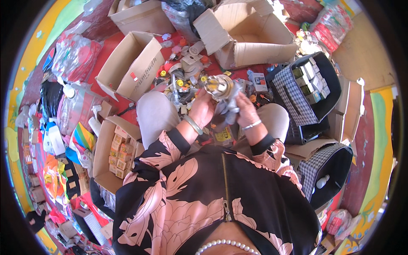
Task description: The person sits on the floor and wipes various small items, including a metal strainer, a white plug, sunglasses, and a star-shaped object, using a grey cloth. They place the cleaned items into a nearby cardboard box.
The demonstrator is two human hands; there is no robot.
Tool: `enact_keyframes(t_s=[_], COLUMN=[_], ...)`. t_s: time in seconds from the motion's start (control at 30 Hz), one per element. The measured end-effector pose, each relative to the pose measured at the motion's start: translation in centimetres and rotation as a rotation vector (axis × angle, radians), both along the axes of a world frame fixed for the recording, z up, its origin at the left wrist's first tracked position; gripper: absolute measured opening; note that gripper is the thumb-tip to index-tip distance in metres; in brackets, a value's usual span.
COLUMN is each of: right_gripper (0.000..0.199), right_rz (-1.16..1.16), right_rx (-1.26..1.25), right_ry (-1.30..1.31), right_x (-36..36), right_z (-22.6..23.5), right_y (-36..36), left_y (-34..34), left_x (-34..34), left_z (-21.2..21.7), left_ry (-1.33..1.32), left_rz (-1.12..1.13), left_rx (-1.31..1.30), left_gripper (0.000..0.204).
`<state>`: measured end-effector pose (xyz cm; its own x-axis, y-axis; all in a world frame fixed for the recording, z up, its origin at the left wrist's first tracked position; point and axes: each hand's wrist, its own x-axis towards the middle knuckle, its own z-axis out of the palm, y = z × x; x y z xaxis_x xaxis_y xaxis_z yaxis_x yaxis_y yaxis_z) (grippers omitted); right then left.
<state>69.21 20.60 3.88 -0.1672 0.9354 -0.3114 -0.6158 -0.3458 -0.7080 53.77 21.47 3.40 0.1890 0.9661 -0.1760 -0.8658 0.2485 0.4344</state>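
In front of my chest, between my knees, I hold up a shiny silver-and-gold round metal piece [218, 87]; its exact kind cannot be made out. My left hand [202, 109] grips it from below on the left, with a jade-coloured bangle at the wrist. My right hand [247, 111] pinches a crumpled grey cloth [230, 105] against the right side of the piece. Some fingers of both hands are hidden behind these things. Beyond the hands lies a pile of small plastic and metal parts [187, 72], some with yellow caps.
Open cardboard boxes stand ahead: an upright one [131, 68] at left and a larger one [259, 53] at right. A houndstooth storage bin [293, 93] with small boxes is on my right, another bin [318, 170] nearer. A carton [104, 161] of small orange-and-tan boxes sits on my left.
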Motion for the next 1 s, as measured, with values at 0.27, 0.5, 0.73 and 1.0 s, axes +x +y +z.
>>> enact_keyframes(t_s=[0.27,0.5,0.73,1.0], right_gripper=[0.016,0.036,0.035,0.022], right_rz=[-0.107,-0.19,-0.386,-0.243], right_rx=[0.072,0.119,0.044,0.413], right_ry=[0.075,0.132,-0.136,-0.903], right_x=[0.1,4.1,6.0,9.9], right_z=[0.3,4.6,4.2,8.0], right_y=[0.5,-3.9,-10.5,-15.7], left_y=[-0.4,0.7,-5.5,-3.7], left_x=[1.1,0.8,7.4,10.0], left_z=[1.4,-1.4,5.7,3.7], left_ry=[0.625,0.519,0.478,0.124], left_rz=[-0.125,-0.36,-0.723,-0.597], left_rx=[0.115,0.226,0.654,0.154], left_gripper=[0.034,0.046,0.091,0.062])
